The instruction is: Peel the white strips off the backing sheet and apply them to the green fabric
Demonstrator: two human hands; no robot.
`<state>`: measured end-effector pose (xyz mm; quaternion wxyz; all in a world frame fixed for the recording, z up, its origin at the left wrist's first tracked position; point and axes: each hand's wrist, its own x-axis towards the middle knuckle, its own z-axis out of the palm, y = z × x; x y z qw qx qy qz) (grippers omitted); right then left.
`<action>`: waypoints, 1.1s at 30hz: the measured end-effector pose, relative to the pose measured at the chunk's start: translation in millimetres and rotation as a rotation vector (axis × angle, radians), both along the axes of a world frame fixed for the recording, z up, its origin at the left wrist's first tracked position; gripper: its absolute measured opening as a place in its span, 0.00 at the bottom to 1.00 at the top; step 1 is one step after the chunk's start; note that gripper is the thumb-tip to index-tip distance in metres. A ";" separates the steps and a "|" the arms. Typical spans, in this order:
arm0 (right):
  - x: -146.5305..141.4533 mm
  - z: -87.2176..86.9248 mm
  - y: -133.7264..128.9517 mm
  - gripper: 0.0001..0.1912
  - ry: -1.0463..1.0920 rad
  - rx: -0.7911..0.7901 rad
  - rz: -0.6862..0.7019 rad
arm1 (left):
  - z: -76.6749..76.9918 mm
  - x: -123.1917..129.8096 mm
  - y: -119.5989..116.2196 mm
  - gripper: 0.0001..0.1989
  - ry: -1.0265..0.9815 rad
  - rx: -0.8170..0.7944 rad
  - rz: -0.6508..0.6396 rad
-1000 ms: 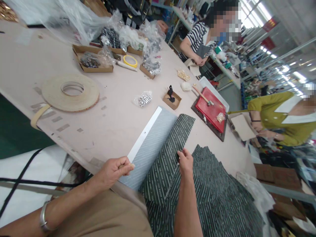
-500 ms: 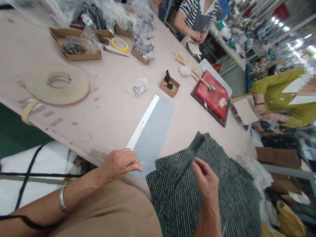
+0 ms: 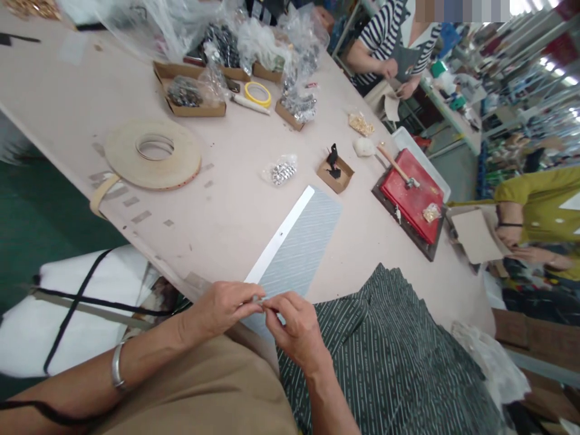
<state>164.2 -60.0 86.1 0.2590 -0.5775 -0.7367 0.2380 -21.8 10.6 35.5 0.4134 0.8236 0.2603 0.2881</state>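
Note:
My left hand [image 3: 229,307] is closed in a pinch at the table's near edge, its fingertips meeting those of my right hand [image 3: 292,323]. Whatever small thing sits between the two pinches is too hidden to name. Under and beyond the fingers lies a pale blue-grey striped sheet [image 3: 302,241], with a white strip [image 3: 280,234] along its left side; the strip has a small dark mark midway. To the right, dark striped fabric pieces [image 3: 385,338] lie in a loose pile, partly behind my right forearm and hanging over the table's edge.
A big tape roll [image 3: 122,160] lies at left on the table [image 3: 217,223]. Farther back are boxes [image 3: 199,110] of bagged hardware, a yellow tape ring [image 3: 257,103] and a bag of metal pieces [image 3: 283,173]. A hammer [image 3: 399,166] rests on a red block [image 3: 423,205]. Two people work opposite.
My right hand has moved left from above the dark fabric to meet my left hand's fingertips. The view has shifted, so the table's things appear farther right.

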 end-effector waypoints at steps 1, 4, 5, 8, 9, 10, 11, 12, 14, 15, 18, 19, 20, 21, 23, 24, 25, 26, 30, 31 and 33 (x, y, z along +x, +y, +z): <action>-1.7 -1.5 2.7 0.08 0.011 -0.004 -0.023 | -0.8 0.0 -0.3 0.12 0.006 -0.035 -0.013; -11.2 -7.1 13.3 0.06 0.161 -0.122 -0.203 | -0.9 0.8 1.7 0.14 0.025 -0.106 0.010; -14.9 -9.8 17.8 0.05 0.253 -0.201 -0.287 | -0.3 0.8 2.9 0.14 0.028 -0.117 0.041; -20.7 -23.3 34.5 0.04 0.514 -0.427 -0.484 | 3.3 -0.9 5.7 0.15 0.029 -0.137 0.127; -19.2 -29.8 41.2 0.05 0.564 -0.460 -0.543 | 4.8 -2.1 5.5 0.14 0.020 -0.142 0.131; -15.5 -37.4 48.5 0.06 0.595 -0.470 -0.605 | 6.2 -3.5 4.7 0.14 0.003 -0.142 0.122; -9.6 -45.6 56.1 0.07 0.613 -0.464 -0.666 | 7.4 -4.8 3.1 0.13 -0.013 -0.146 0.100; -1.8 -54.2 63.9 0.09 0.620 -0.455 -0.720 | 8.1 -6.0 1.0 0.13 -0.024 -0.156 0.072; 16.4 -70.8 79.3 0.13 0.621 -0.456 -0.771 | 7.7 -7.8 -3.6 0.13 -0.022 -0.223 0.033; 25.3 -77.9 86.5 0.15 0.613 -0.461 -0.767 | 6.7 -8.3 -5.4 0.13 -0.007 -0.285 0.036; 44.7 -91.6 105.5 0.19 0.552 -0.479 -0.730 | 3.0 -8.9 -7.6 0.14 0.064 -0.522 0.098; 47.9 -93.8 110.9 0.20 0.519 -0.480 -0.718 | 2.2 -9.0 -7.3 0.14 0.083 -0.585 0.117; 49.7 -95.0 115.7 0.20 0.482 -0.478 -0.707 | 1.8 -9.2 -6.8 0.15 0.100 -0.632 0.127; 50.2 -95.6 120.1 0.19 0.440 -0.474 -0.697 | 1.5 -9.4 -6.2 0.15 0.110 -0.668 0.129; 49.1 -95.6 127.5 0.16 0.352 -0.466 -0.669 | 1.1 -10.1 -5.5 0.15 0.118 -0.713 0.129; 48.0 -95.4 130.5 0.14 0.309 -0.464 -0.652 | 0.7 -10.5 -5.4 0.16 0.122 -0.731 0.132; 47.0 -95.1 133.1 0.13 0.268 -0.465 -0.635 | 0.2 -10.8 -5.5 0.16 0.126 -0.748 0.134; 46.4 -94.6 135.4 0.12 0.228 -0.467 -0.620 | -0.4 -11.1 -5.7 0.16 0.129 -0.764 0.137; 51.2 -90.6 142.0 0.11 0.081 -0.474 -0.600 | -1.5 -13.1 -5.6 0.16 0.115 -0.799 0.148; 53.8 -89.2 142.7 0.15 0.045 -0.473 -0.610 | -1.6 -14.1 -5.0 0.16 0.109 -0.800 0.158; 57.7 -86.7 141.9 0.26 -0.019 -0.473 -0.644 | -2.3 -17.2 -3.1 0.16 0.099 -0.802 0.185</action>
